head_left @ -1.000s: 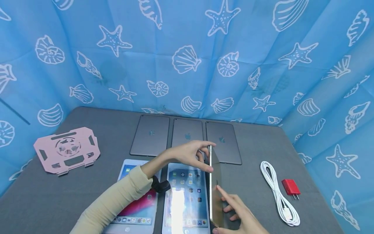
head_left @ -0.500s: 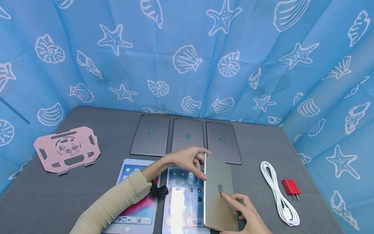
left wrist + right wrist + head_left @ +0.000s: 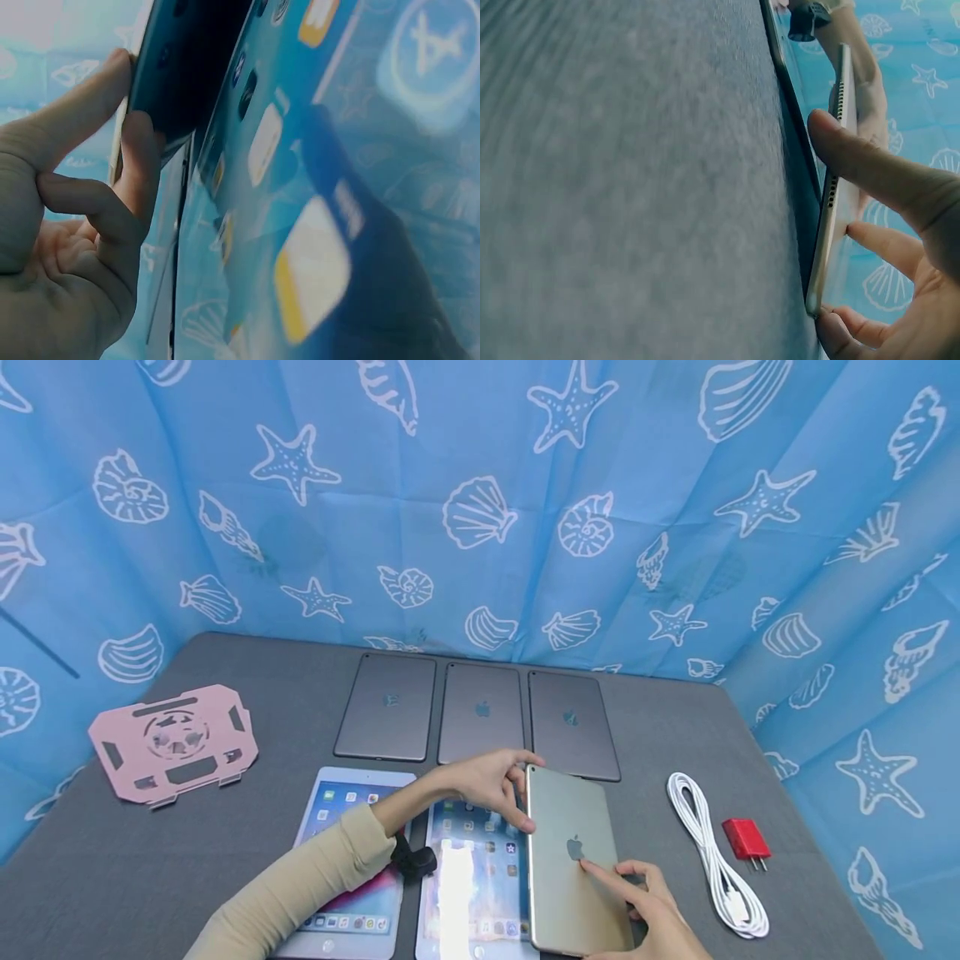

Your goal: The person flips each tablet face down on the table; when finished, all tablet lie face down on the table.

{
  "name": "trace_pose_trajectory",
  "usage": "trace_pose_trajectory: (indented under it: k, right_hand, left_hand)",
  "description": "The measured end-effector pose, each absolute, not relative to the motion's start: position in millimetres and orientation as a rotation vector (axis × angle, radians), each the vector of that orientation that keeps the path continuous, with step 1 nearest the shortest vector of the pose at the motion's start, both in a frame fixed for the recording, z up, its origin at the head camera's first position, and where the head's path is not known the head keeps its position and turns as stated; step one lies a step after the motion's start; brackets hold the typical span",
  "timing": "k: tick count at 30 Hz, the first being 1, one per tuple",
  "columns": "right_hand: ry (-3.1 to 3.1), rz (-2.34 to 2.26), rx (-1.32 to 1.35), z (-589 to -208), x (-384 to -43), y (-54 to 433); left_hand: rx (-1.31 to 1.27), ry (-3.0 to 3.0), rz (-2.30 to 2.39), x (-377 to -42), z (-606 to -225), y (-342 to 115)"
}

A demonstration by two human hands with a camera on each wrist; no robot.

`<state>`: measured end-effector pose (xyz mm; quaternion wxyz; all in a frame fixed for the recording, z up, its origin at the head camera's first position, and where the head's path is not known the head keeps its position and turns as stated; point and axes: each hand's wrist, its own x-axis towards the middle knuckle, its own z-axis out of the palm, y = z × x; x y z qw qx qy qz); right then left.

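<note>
In the head view a gold tablet (image 3: 566, 810) is back side up at front centre, its left side overlapping a white-framed tablet with a lit screen (image 3: 498, 860). My left hand (image 3: 483, 785) pinches its upper left edge between thumb and index finger. My right hand (image 3: 648, 906) is at its lower right, the index fingertip on the back just under the apple logo. The right wrist view shows the tablet's bottom edge (image 3: 827, 225) slanted, one corner low by the cloth, with the right thumb (image 3: 870, 165) across that edge. The left wrist view shows the tablet's dark screen side (image 3: 187, 67) facing the lit screen.
Another lit tablet (image 3: 360, 906) lies partly under the left sleeve (image 3: 300, 877). Three grey tablets (image 3: 390, 727) lie face down along the back. A pink stand (image 3: 206, 718) is at far left; a white cable (image 3: 701, 835) and red charger plug (image 3: 745, 839) are on the right.
The gold tablet has swung from nearly upright to almost flat, its back turning up and its right side lowering. Both hands stay on it, moving slightly toward the front.
</note>
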<state>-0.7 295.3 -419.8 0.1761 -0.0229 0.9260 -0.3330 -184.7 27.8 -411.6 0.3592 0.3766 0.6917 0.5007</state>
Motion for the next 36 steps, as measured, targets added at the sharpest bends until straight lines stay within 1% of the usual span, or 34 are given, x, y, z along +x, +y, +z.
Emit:
trace_pose_trajectory:
  k: [13,26,31,36]
  right_hand:
    - [2.682,-0.817,-0.047,-425.5,-2.5,311.0]
    - [2.762,-0.797,-0.163,-432.3,-1.3,325.3]
    - [2.817,-0.741,-0.222,-433.1,0.9,330.8]
    - [2.796,-0.726,-0.177,-431.5,-1.0,330.7]
  left_hand:
    - [0.972,2.109,1.099,-174.4,-418.8,42.1]
    - [1.019,2.143,1.040,-172.8,-412.0,54.9]
    - [0.992,2.139,1.016,-170.6,-413.9,62.2]
    - [0.950,2.164,0.989,-169.8,-414.9,64.1]
